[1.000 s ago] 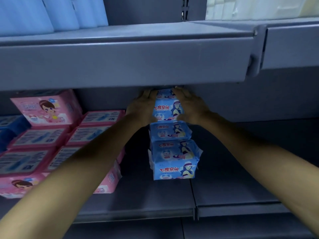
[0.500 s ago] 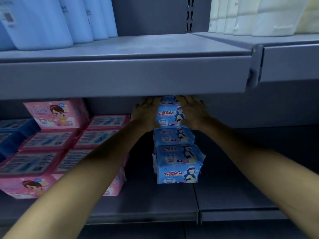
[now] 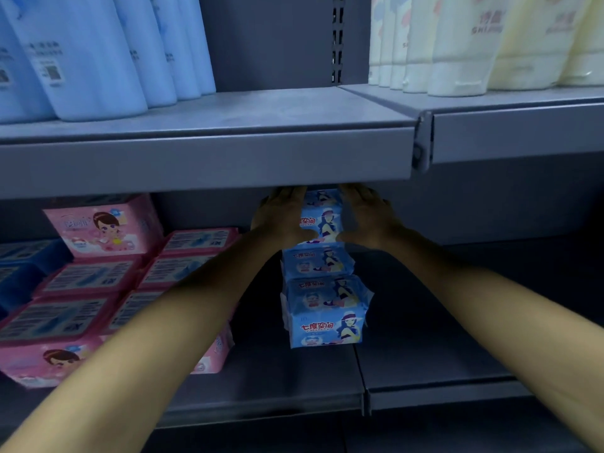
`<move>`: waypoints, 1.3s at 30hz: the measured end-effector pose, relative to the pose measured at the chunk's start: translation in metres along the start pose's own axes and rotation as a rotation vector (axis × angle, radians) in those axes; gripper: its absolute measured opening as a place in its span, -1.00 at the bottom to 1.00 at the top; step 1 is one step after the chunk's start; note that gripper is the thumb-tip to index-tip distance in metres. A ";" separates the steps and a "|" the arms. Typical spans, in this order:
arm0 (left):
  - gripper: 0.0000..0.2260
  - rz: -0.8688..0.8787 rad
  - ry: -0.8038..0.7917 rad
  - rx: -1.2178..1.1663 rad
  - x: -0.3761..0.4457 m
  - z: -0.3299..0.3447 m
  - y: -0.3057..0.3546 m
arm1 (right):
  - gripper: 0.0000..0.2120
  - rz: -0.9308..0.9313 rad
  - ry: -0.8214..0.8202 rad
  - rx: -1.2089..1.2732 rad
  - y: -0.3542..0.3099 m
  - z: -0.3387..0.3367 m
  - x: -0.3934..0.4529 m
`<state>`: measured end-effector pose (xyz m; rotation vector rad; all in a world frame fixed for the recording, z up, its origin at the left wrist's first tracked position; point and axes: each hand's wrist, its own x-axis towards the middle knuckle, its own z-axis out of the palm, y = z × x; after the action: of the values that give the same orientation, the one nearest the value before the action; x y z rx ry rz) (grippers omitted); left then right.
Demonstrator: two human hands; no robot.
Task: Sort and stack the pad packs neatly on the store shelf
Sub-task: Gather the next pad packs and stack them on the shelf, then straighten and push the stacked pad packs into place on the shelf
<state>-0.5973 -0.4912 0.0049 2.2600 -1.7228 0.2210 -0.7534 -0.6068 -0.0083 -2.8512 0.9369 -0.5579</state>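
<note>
Left hand [image 3: 281, 217], right hand [image 3: 366, 220] flank top blue pack [image 3: 322, 217] (fingertips hidden).

the grey lower shelf [image 3: 425, 364] carries pink packs [image 3: 81, 322] at left and a blue pack row [image 3: 323, 289] mid-shelf; the upper shelf [image 3: 228, 152] carries bottles [image 3: 98, 60].

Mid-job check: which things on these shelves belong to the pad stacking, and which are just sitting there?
Job: top blue plastic pad pack between left hand and right hand; blue pad packs below; pink pad packs.
Bystanders: pale blue bottles; cream pouches.
</note>
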 end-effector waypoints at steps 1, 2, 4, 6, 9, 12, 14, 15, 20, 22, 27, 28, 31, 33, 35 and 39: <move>-0.05 0.020 0.007 -0.002 0.001 0.000 0.005 | 0.02 0.012 0.003 0.009 0.003 -0.001 -0.004; -0.05 0.040 0.011 -0.006 0.002 0.000 0.011 | 0.02 0.026 0.005 0.013 0.005 -0.003 -0.008; -0.05 0.080 0.005 -0.027 0.004 0.001 0.025 | 0.01 0.052 0.000 -0.003 0.012 -0.004 -0.017; -0.07 0.119 -0.002 -0.049 0.006 0.004 0.040 | 0.00 0.087 -0.009 -0.022 0.020 -0.007 -0.029; -0.10 0.192 -0.016 -0.065 0.008 0.011 0.066 | 0.00 0.156 -0.019 -0.015 0.035 -0.013 -0.050; -0.12 0.275 -0.039 -0.067 0.012 0.021 0.097 | -0.02 0.221 -0.021 -0.031 0.053 -0.021 -0.076; -0.12 0.310 -0.054 -0.069 0.014 0.029 0.119 | -0.05 0.280 -0.027 -0.040 0.066 -0.026 -0.095; -0.13 0.326 -0.063 -0.066 0.015 0.033 0.131 | -0.07 0.315 -0.034 -0.040 0.072 -0.029 -0.104; -0.16 0.438 -0.131 -0.088 0.016 0.054 0.188 | -0.10 0.517 -0.060 -0.025 0.110 -0.040 -0.151; -0.19 0.480 -0.166 -0.101 0.016 0.060 0.209 | -0.12 0.584 -0.040 -0.031 0.126 -0.044 -0.171; -0.23 0.542 -0.260 -0.146 0.015 0.077 0.260 | -0.12 0.738 -0.015 -0.060 0.169 -0.056 -0.208; -0.22 0.546 -0.279 -0.156 0.016 0.080 0.271 | -0.12 0.760 -0.014 -0.063 0.178 -0.059 -0.214; -0.20 0.545 -0.302 -0.184 0.024 0.087 0.301 | -0.12 0.817 0.007 -0.059 0.210 -0.068 -0.226; -0.20 0.542 -0.304 -0.184 0.032 0.091 0.323 | -0.13 0.844 0.013 -0.060 0.233 -0.075 -0.232; -0.20 0.549 -0.293 -0.179 0.041 0.094 0.345 | -0.16 0.869 0.045 -0.048 0.257 -0.083 -0.237; -0.20 0.557 -0.273 -0.183 0.061 0.103 0.390 | -0.20 0.936 0.146 -0.013 0.305 -0.099 -0.249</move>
<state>-0.9611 -0.6744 -0.0212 1.7004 -2.3787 -0.1372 -1.1448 -0.7038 -0.0538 -2.0156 2.0690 -0.6112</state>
